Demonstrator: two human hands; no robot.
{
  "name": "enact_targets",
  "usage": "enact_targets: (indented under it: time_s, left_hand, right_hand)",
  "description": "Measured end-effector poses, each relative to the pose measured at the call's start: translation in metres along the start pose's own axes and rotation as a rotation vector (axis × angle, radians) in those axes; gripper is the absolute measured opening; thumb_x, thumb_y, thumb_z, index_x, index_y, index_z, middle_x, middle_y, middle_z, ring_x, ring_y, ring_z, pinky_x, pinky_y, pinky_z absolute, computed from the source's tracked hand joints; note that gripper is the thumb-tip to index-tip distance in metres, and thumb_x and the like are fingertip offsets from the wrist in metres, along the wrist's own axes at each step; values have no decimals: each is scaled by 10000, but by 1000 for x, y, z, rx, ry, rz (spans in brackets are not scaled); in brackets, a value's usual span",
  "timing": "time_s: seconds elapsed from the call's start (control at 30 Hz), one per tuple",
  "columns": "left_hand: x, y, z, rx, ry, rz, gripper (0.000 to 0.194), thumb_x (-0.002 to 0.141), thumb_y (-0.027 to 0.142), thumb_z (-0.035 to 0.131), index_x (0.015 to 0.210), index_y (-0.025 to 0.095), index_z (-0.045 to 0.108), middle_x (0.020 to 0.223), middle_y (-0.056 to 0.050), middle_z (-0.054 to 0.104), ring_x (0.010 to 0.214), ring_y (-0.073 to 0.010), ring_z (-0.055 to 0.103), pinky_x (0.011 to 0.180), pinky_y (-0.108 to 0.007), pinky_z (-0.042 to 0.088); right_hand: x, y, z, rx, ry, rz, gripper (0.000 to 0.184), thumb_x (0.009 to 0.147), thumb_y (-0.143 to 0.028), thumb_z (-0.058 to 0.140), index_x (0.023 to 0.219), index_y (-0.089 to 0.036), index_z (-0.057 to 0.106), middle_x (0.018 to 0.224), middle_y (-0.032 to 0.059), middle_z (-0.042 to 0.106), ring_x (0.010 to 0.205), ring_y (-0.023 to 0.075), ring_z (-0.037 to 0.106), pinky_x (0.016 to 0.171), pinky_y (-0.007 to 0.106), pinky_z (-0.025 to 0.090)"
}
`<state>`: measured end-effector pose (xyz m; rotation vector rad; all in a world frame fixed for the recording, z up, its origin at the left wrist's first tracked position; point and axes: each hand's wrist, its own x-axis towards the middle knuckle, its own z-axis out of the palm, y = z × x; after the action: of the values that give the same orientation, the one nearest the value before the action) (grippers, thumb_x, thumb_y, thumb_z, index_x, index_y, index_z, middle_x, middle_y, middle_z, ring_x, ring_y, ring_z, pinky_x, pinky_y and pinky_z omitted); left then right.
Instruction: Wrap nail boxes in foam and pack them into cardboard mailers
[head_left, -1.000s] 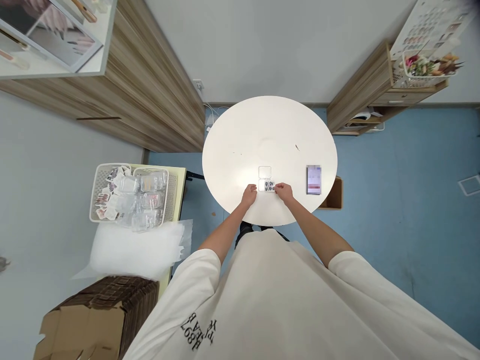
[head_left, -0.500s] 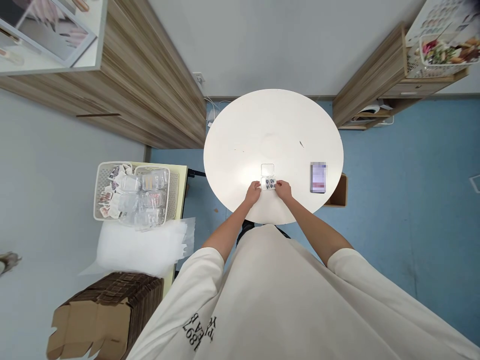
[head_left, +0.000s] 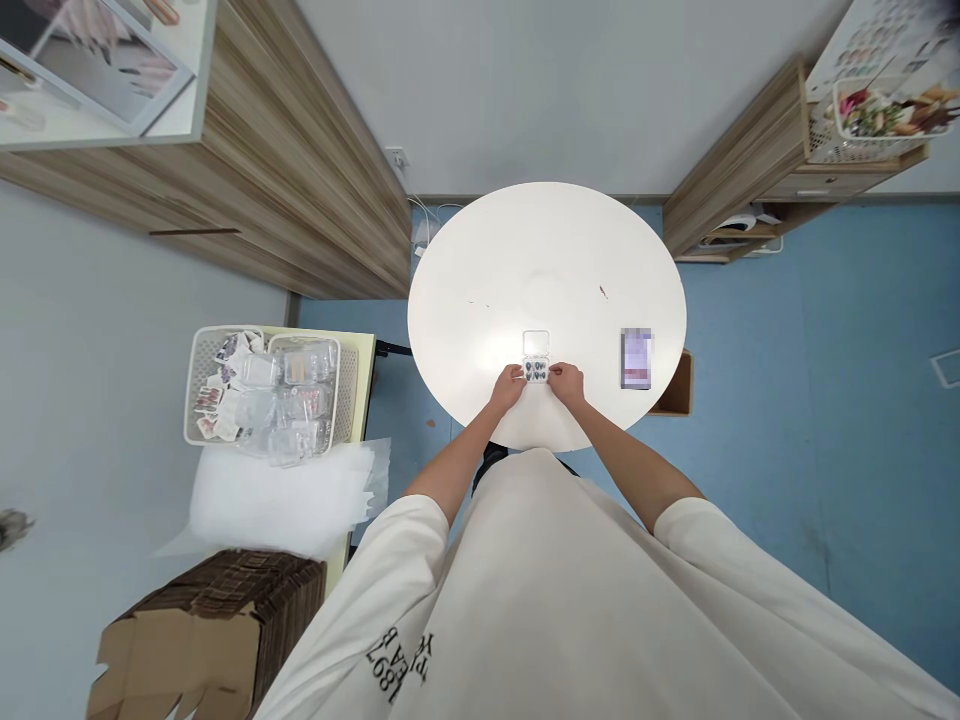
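A small clear plastic case (head_left: 535,358) lies open on the round white table (head_left: 547,260), its lid flipped away from me and small dark pieces in the near half. My left hand (head_left: 507,387) pinches the case's left edge with curled fingers. On the opposite side, my right hand (head_left: 567,383) grips the right edge the same way. Both hands rest near the table's front edge.
A phone (head_left: 636,357) lies on the table to the right. A white basket (head_left: 262,385) of clear packets stands on a yellow side table at left, with plastic wrap (head_left: 277,500) and folded cardboard (head_left: 217,620) nearer me. Wooden cabinets (head_left: 300,190) flank the table.
My hands have drawn closer together on the case, and the view has shifted slightly. The case stays in the same spot.
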<state>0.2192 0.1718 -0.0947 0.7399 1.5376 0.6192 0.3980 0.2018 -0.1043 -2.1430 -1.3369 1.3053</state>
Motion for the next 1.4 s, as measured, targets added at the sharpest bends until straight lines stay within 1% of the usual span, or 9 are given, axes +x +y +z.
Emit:
enact_targets:
  time_s: [0.27, 0.43, 0.6, 0.73, 0.87, 1.03, 1.17, 1.3, 1.4]
  left_hand:
    - [9, -2, -3, 29, 19, 3, 429, 795, 178, 676, 1217, 204, 601, 1355, -150, 635, 1231, -261, 609, 1026, -389, 453]
    - [30, 10, -6, 39, 43, 16, 426, 792, 152, 654, 1213, 184, 603, 1357, -165, 625, 1214, -258, 616, 1020, -380, 457]
    - [51, 30, -8, 9, 59, 24, 430, 786, 165, 660, 1211, 203, 605, 1377, -143, 613, 1256, -254, 587, 1029, -371, 453]
    - [60, 39, -6, 0, 59, 4, 420, 781, 181, 647, 1199, 208, 613, 1370, -139, 618, 1238, -258, 596, 1009, -376, 462]
    - [64, 41, -1, -22, 57, -1, 400, 771, 157, 629, 1167, 211, 611, 1370, -133, 623, 1243, -251, 594, 1006, -368, 460]
    - [68, 41, 3, -91, 36, -15, 429, 746, 155, 642, 1169, 215, 601, 1368, -129, 625, 1216, -250, 605, 978, -376, 476]
    - [67, 44, -1, -115, 25, -65, 464, 755, 179, 642, 1214, 221, 579, 1404, -125, 596, 1206, -244, 602, 965, -370, 475]
    - [65, 49, -4, -111, 14, -55, 493, 771, 193, 637, 1257, 225, 559, 1431, -122, 567, 1228, -243, 584, 970, -361, 468]
    - [65, 53, -5, -91, 5, -37, 516, 790, 210, 629, 1299, 229, 544, 1437, -124, 547, 1232, -243, 578, 963, -356, 475]
  right_hand:
    - [2, 0, -4, 94, 7, 10, 230, 701, -156, 604, 868, -246, 734, 860, 22, 737, 942, 212, 670, 944, 352, 497]
    - [15, -7, -13, 228, -65, 26, 256, 748, -169, 584, 959, -224, 719, 937, 25, 747, 861, 176, 694, 893, 331, 529]
    - [28, -17, -24, 331, -64, 23, 274, 756, -198, 611, 1014, -222, 702, 1106, 50, 738, 1050, 198, 674, 954, 358, 529]
    - [34, -23, -27, 423, -88, 48, 377, 729, -173, 631, 1099, -219, 686, 1255, 83, 699, 1161, 210, 638, 1009, 384, 508]
    - [38, -22, -22, 474, -118, 69, 445, 728, -177, 635, 1169, -224, 663, 1311, 93, 675, 1178, 216, 634, 1011, 394, 506]
    - [44, -19, -16, 511, -159, 70, 490, 721, -151, 605, 1205, -217, 648, 1332, 89, 666, 1186, 208, 637, 996, 365, 508]
    - [45, -19, -20, 508, -175, 96, 483, 735, -191, 647, 1217, -230, 651, 1324, 82, 672, 1149, 218, 650, 953, 362, 527]
    - [44, -23, -25, 528, -181, 90, 455, 777, -240, 673, 1231, -225, 645, 1267, 88, 699, 1120, 224, 655, 983, 386, 515]
    - [43, -29, -28, 536, -190, 64, 439, 821, -283, 667, 1256, -228, 639, 1289, 85, 688, 1164, 227, 642, 1004, 386, 510]
